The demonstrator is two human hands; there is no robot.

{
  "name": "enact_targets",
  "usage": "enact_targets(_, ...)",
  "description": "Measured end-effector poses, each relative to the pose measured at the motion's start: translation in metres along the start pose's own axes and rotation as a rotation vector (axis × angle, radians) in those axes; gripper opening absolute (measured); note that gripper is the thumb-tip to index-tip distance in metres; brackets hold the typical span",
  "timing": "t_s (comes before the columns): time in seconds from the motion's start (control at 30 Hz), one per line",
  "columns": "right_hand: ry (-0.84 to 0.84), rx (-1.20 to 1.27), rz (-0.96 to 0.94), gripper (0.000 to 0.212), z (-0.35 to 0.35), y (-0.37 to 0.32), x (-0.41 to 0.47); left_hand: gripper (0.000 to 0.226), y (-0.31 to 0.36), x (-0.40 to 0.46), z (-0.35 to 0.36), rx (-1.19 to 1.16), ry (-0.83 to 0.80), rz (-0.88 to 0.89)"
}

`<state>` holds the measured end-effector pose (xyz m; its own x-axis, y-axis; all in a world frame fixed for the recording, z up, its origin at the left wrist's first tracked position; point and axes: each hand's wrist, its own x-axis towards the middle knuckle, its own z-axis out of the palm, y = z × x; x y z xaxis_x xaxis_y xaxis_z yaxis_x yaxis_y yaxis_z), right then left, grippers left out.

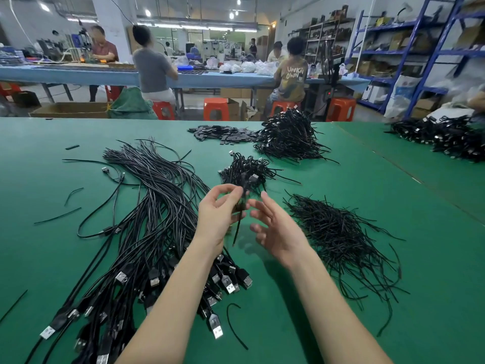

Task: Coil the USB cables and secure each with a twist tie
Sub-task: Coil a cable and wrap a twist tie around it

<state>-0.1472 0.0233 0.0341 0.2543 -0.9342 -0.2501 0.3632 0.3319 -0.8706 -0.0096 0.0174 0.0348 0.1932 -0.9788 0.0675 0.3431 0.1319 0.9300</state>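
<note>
The coiled cable [242, 198] sits in the air above the green table [367, 219], pinched between thumb and fingertips of the left hand [217, 216]; a black tail hangs straight down from it, probably the twist tie or the cable's loose end, too blurred to tell which. The right hand [275, 227] is just beside the coil, fingers spread and relaxed, gripping nothing. Likely reading: the left steadies the bundle while the right is between twists.

Everything else is placed relative to that coil:
- Left and toward the person: one big fan of uncoiled USB cables [147, 232], plugs nearest the person, so one can be pulled by the plug. Too many to count.
- Right: one heap of loose twist ties [341, 240], right beside the free hand, handy for grabbing.
- Just beyond: one small pile of finished coils [244, 170], a short drop-off.
- Farther beyond: one large pile of tied coils [288, 135], with a scatter of small flat black pieces [223, 134] to its left.
- Far right: another cable pile [441, 135].

Four people are seated at the blue bench [78, 74] behind.
</note>
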Motion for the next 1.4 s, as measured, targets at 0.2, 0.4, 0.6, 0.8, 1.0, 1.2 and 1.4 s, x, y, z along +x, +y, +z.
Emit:
enact_targets(0.2, 0.164, -0.291, -0.237, 0.036, -0.007, 0.026, 0.008, 0.02, 0.004, 0.068, 0.025, 0.206, 0.099, -0.006)
enact_targets(0.4, 0.131, -0.306, -0.248, 0.035, -0.009, 0.027, 0.006, 0.021, 0.01, 0.13, 0.054, 0.726, 0.118, 0.285)
enact_targets(0.6, 0.114, -0.312, -0.256, 0.033, -0.011, 0.027, 0.008, 0.045, -0.015, 0.15, 0.049, 1.216, -0.039, 0.285)
enact_targets(0.8, 0.121, -0.325, -0.262, 0.031, -0.011, 0.028, 0.01, 0.021, -0.007, 0.11, 0.023, 1.15, -0.003, 0.484)
enact_targets(1.0, 0.147, -0.386, -0.287, 0.03, -0.01, 0.031, 0.009, 0.024, -0.024, 0.075, -0.014, 1.606, -0.051, 0.153)
enact_targets(1.2, 0.195, -0.619, -0.347, 0.028, -0.009, 0.038, 0.01, 0.049, -0.023, 0.062, -0.012, 1.893, 0.026, -0.099)
enact_targets(1.4, 0.135, -1.238, -0.404, 0.024, 0.002, 0.043, 0.011, 0.041, -0.02, 0.056, -0.027, 1.78, 0.065, -0.054)
